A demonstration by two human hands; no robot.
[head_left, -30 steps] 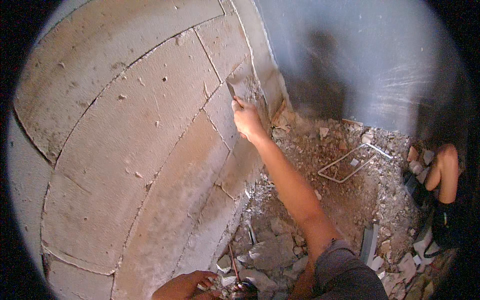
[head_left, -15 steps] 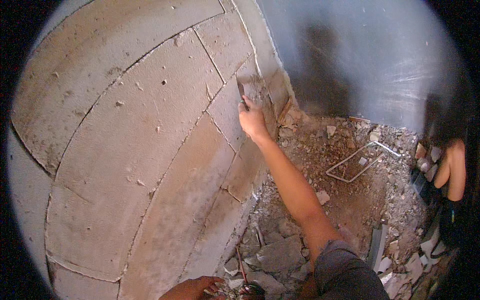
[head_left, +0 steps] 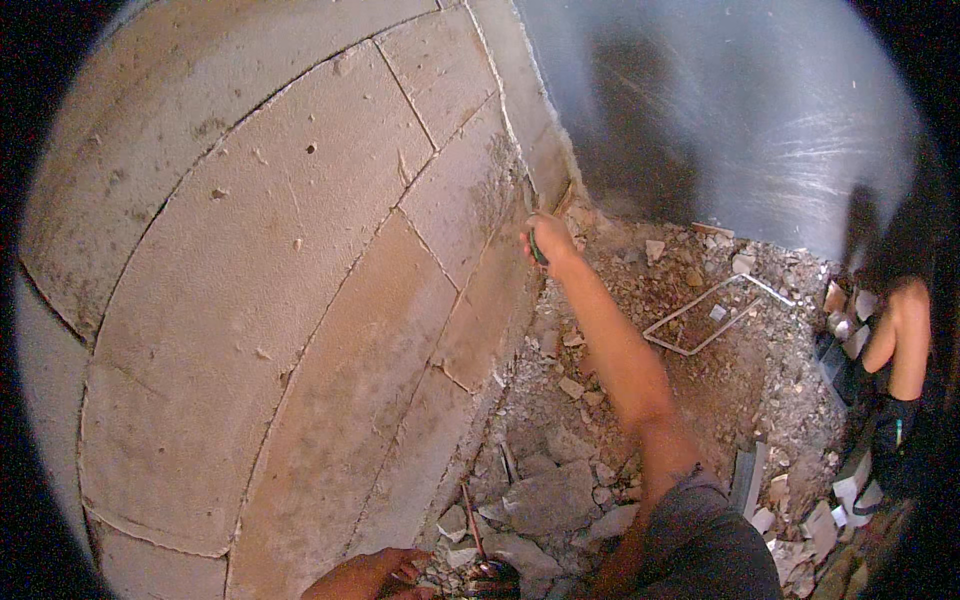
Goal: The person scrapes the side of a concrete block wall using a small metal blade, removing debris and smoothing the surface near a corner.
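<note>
My right hand [head_left: 548,243] is closed around the dark handle of a scraper [head_left: 540,252], at the lower right edge of a pale block wall [head_left: 220,300]. The blade end is at the wall, near the corner, seen nearly edge-on and hard to make out. Rough, darker patches mark the blocks just left of the hand. At the bottom of the view my left hand [head_left: 375,574] hangs low near the wall's foot, its fingers loosely bent and apart with nothing visible in them.
Rubble [head_left: 560,500] covers the floor beside the wall. On it lie a bent white frame [head_left: 690,349], a metal channel [head_left: 747,480] and a thin reddish rod [head_left: 473,520]. A shiny grey sheet [head_left: 740,120] stands behind. Another person's bare bent limb [head_left: 908,340] shows at far right.
My right hand has moved down and right along the wall with the scraper, whose blade has turned from broadside to nearly edge-on. The left hand stays low, and the view has shifted slightly.
</note>
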